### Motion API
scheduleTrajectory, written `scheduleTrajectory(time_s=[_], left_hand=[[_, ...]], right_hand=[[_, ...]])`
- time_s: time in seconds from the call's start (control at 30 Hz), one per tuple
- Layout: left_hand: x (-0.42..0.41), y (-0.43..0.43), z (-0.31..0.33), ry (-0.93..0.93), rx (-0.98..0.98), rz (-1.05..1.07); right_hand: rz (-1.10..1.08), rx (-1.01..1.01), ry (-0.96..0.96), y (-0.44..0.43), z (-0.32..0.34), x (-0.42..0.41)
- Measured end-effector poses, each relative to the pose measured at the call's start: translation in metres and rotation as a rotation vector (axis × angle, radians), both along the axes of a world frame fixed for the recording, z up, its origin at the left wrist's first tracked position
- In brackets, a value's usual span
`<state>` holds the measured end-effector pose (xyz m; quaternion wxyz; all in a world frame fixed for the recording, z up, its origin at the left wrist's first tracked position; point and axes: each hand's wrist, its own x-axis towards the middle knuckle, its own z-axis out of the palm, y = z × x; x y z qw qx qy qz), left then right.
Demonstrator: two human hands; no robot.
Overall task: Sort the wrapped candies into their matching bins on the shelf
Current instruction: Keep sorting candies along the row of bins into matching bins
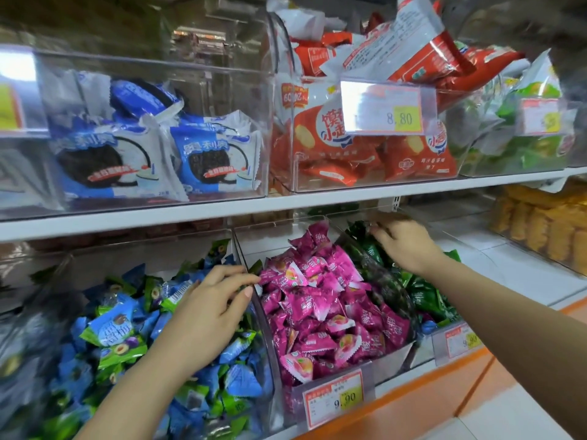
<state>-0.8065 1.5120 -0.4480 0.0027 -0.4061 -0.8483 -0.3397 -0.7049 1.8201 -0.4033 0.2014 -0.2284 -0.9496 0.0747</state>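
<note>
My left hand [206, 315] has its fingers curved, with the thumb and forefinger tips close at the left wall of the pink bin [397, 352]. A dark scrap sits between them, but I cannot tell whether they pinch it. My right hand [408, 246] reaches over the right wall of that bin, its fingertips curled down into the green candies [425, 296]. Blur hides whether it grips one.

The pink bin itself is heaped with pink candies [320, 306], and a price tag [333, 398] reading 9.90 hangs on its front. Left of it, under my left palm, lies a mixed pile of blue and green candies [120, 331]. The green candies fill the bin just right of it.

Above the pink bin runs a white shelf board [190, 214]. It carries clear bins of cookie packets [95, 160] up to the left and red snack packets [317, 134] directly overhead.
</note>
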Motion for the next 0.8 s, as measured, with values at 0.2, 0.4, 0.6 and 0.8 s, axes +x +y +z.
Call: scheduleTrajectory(time_s=[0.2,0.4,0.6,0.8], left_hand=[[-0.009,-0.005,0.002,-0.045,0.059,-0.047],[-0.012,-0.007,0.001,-0.089,0.114,-0.042],[-0.013,-0.007,0.003,-0.131,0.169,-0.059],[-0.014,-0.007,0.005,-0.16,0.157,-0.079]], right_hand=[[0.349,-0.158,-0.115,-0.074,0.011,-0.033],[0.452,-0.143,-0.296,-0.11,-0.015,-0.109],[0.378,-0.112,-0.391,-0.114,-0.039,-0.154],[0.288,0.069,-0.296,-0.111,-0.046,-0.163]])
